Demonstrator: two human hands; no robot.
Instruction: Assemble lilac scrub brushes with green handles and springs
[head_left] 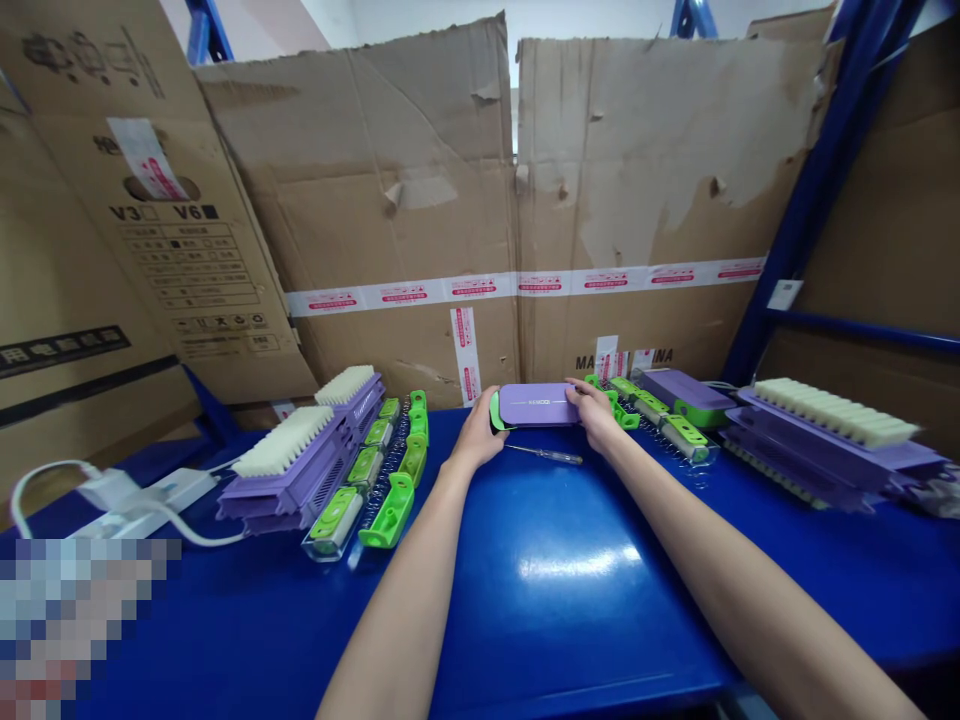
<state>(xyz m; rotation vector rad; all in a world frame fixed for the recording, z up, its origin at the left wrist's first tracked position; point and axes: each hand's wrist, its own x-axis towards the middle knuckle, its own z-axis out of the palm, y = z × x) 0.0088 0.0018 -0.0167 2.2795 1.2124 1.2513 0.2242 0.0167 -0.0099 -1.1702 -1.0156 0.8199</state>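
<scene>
Between my two hands is a purple box-shaped device [536, 404] with a bright green end piece on its left side. My left hand [480, 432] is closed around that green end. On the right end, my right hand [595, 410] grips the purple case with the fingers on top. Just below the device, a thin screwdriver [551, 455] with a clear handle lies on the blue table. Green end caps [391, 512] stand in a row to the left, beside coiled springs [390, 455] and green-topped clear modules [335, 520].
Purple housings with cream foam strips [285, 440] are stacked at left, and similar housings [832, 420] at right. A white power strip [154, 500] with cables lies far left. Cardboard sheets [390, 220] wall the back of the blue table [555, 620]. A blue post [817, 190] rises at right.
</scene>
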